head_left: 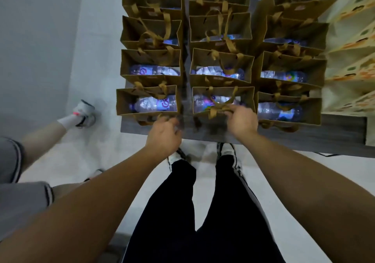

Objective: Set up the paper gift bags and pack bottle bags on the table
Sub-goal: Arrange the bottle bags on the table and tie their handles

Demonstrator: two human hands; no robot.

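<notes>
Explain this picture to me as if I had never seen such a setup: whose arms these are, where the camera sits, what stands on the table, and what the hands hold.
There is no machine here. A person wears one wide-angle camera on the head, so you look down along their own arms, black trousers and shoes. In front of them is a dark table carrying brown paper gift bags in three columns, all open at the top. Most show a plastic water bottle lying inside; the farthest bags are too dark to tell. The right hand grips the ribbon handle of the nearest middle bag. The left hand reaches to the near edge of the nearest left bag; blur hides whether it grips anything. Another person's legs show at the left, and pale patterned bags stand on the right.
</notes>
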